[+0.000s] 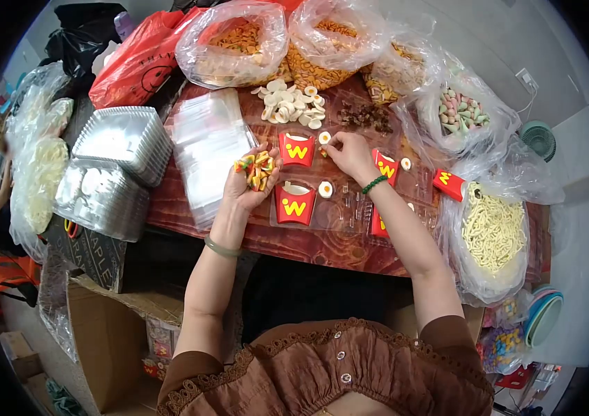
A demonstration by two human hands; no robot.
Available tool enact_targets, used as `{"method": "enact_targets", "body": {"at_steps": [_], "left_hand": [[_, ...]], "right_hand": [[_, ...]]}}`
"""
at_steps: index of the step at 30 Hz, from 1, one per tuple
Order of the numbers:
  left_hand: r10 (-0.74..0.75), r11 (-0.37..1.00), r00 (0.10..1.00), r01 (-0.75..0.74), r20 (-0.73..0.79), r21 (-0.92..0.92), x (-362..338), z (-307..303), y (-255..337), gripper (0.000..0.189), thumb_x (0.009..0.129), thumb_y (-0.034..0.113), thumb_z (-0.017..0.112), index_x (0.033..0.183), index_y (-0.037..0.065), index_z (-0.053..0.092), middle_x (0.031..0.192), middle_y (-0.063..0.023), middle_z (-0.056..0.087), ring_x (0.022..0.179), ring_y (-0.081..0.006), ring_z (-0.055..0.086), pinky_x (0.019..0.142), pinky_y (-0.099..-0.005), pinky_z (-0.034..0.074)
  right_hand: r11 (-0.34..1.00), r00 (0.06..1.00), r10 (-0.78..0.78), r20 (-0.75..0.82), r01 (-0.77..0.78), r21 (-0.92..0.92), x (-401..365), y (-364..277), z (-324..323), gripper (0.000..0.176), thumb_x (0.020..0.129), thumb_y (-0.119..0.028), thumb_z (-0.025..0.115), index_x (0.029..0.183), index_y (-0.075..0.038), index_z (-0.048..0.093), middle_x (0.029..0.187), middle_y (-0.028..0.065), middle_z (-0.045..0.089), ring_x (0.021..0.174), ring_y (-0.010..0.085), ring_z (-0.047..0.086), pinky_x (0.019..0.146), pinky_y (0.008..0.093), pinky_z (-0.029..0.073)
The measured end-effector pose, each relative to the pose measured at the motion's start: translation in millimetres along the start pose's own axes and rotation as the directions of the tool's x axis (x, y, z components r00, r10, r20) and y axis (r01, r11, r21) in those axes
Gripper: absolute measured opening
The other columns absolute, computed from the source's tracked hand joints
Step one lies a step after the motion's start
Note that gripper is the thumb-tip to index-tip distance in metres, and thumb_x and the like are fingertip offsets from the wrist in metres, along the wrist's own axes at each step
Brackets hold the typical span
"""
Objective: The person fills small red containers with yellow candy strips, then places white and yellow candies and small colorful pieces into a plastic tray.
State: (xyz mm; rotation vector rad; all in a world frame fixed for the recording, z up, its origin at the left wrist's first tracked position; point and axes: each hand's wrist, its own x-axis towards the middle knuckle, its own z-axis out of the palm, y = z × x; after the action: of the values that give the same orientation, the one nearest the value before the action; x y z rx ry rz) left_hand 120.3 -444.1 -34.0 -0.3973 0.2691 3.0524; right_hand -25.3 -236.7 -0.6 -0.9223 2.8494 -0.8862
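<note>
My left hand (244, 182) is cupped palm up around a handful of small yellow, red and green pieces (258, 170). My right hand (348, 154) is pinched over a clear plastic tray (339, 220), beside a fried-egg-shaped piece (324, 137); what its fingertips hold is mostly hidden. Left of those fingertips sits a red fries box (296, 150) with a yellow mark. A second red box (294, 205) lies nearer me, with another egg piece (325, 189) next to it. More red boxes (385, 166) are partly covered by my right forearm.
White oval pieces (289, 104) and dark brown bits (365, 118) lie behind the trays. Clear bags of orange pieces (233, 43) line the back. At right is a bag of pale yellow sticks (494, 232); at left, plastic sleeves (212, 149) and stacked clear containers (122, 142).
</note>
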Motion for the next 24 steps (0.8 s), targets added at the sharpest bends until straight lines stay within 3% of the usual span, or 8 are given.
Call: {"method": "enact_targets", "body": {"at_steps": [2, 4, 7, 13, 17, 21, 23, 24], "left_hand": [[0.006, 1.0, 1.0, -0.006, -0.021, 0.005, 3.9, -1.8, 0.5, 0.025, 0.094, 0.024, 0.048, 0.108, 0.006, 0.057, 0.109, -0.0147, 0.062, 0.09, -0.0312, 0.063, 0.07, -0.0358, 0.058], [0.01, 1.0, 0.999, -0.01, -0.047, 0.009, 4.5, -2.3, -0.4, 0.025, 0.094, 0.024, 0.047, 0.109, 0.006, 0.056, 0.111, -0.015, 0.061, 0.091, -0.0317, 0.063, 0.072, -0.0367, 0.058], [0.001, 1.0, 1.0, -0.001, -0.026, -0.001, 5.4, -5.9, 0.4, 0.026, 0.095, 0.024, 0.047, 0.11, 0.006, 0.056, 0.113, -0.0152, 0.06, 0.094, -0.0323, 0.063, 0.073, -0.0374, 0.058], [-0.037, 0.999, 0.999, 0.037, -0.002, 0.007, 8.0, -10.5, 1.3, 0.028, 0.096, 0.025, 0.045, 0.113, 0.005, 0.054, 0.113, -0.0158, 0.06, 0.096, -0.033, 0.062, 0.074, -0.0382, 0.058], [-0.001, 1.0, 1.0, 0.001, -0.003, 0.01, 4.6, -6.6, -0.6, 0.029, 0.096, 0.026, 0.044, 0.115, 0.005, 0.052, 0.112, -0.0164, 0.059, 0.099, -0.0345, 0.061, 0.075, -0.0397, 0.058], [0.002, 1.0, 1.0, -0.002, 0.023, 0.003, -1.1, 3.3, -1.0, 0.03, 0.097, 0.027, 0.042, 0.116, 0.005, 0.05, 0.113, -0.0171, 0.058, 0.101, -0.0366, 0.06, 0.076, -0.041, 0.058], [-0.009, 1.0, 0.998, 0.01, 0.067, -0.017, -4.8, 10.9, -3.7, 0.031, 0.097, 0.026, 0.041, 0.118, 0.005, 0.049, 0.112, -0.0168, 0.059, 0.101, -0.0382, 0.06, 0.079, -0.0426, 0.057], [-0.015, 1.0, 0.999, 0.015, 0.045, -0.005, -8.1, 19.5, -6.1, 0.031, 0.097, 0.027, 0.042, 0.117, 0.005, 0.051, 0.111, -0.0156, 0.059, 0.099, -0.036, 0.061, 0.079, -0.0425, 0.056]], "right_hand": [[1.0, 1.0, -0.004, 0.02, 0.004, 0.013, 1.4, 5.9, 3.8, 0.022, 0.076, -0.024, 0.067, 0.084, -0.003, 0.067, 0.086, 0.0142, 0.065, 0.082, 0.031, 0.061, 0.072, 0.0404, 0.048], [0.982, 0.983, -0.178, -0.031, 0.18, 0.055, -1.5, 7.3, 5.9, 0.02, 0.076, -0.022, 0.069, 0.081, -0.003, 0.066, 0.078, 0.0129, 0.063, 0.071, 0.0248, 0.06, 0.065, 0.0346, 0.048], [0.972, 0.974, -0.228, -0.007, 0.228, 0.05, -0.8, 12.6, 7.2, 0.018, 0.076, -0.019, 0.068, 0.081, -0.003, 0.065, 0.078, 0.0123, 0.062, 0.069, 0.024, 0.06, 0.065, 0.0347, 0.048], [0.988, 0.99, -0.142, 0.013, 0.14, 0.071, 0.7, 17.8, 10.2, 0.012, 0.076, -0.012, 0.065, 0.082, -0.002, 0.064, 0.079, 0.0118, 0.061, 0.068, 0.0225, 0.059, 0.063, 0.0325, 0.048], [0.974, 0.976, -0.215, 0.02, 0.213, 0.07, 0.5, 20.3, 6.4, 0.012, 0.077, -0.011, 0.065, 0.084, -0.001, 0.064, 0.08, 0.0111, 0.062, 0.067, 0.0201, 0.059, 0.061, 0.0307, 0.048], [0.97, 0.997, -0.072, 0.019, 0.066, 0.234, -5.1, -4.6, -6.0, 0.012, 0.081, -0.01, 0.063, 0.089, -0.002, 0.065, 0.086, 0.009, 0.064, 0.077, 0.015, 0.061, 0.069, 0.0288, 0.048], [0.884, 0.965, -0.261, -0.034, 0.253, 0.393, -10.3, -30.0, -12.3, 0.018, 0.08, -0.018, 0.065, 0.091, -0.003, 0.067, 0.089, 0.0115, 0.065, 0.08, 0.0205, 0.063, 0.07, 0.0311, 0.049], [0.861, 0.953, -0.304, -0.004, 0.276, 0.426, -12.7, -43.9, -14.1, 0.02, 0.08, -0.02, 0.066, 0.092, -0.004, 0.067, 0.09, 0.0096, 0.066, 0.083, 0.0184, 0.063, 0.073, 0.0303, 0.048]]}}
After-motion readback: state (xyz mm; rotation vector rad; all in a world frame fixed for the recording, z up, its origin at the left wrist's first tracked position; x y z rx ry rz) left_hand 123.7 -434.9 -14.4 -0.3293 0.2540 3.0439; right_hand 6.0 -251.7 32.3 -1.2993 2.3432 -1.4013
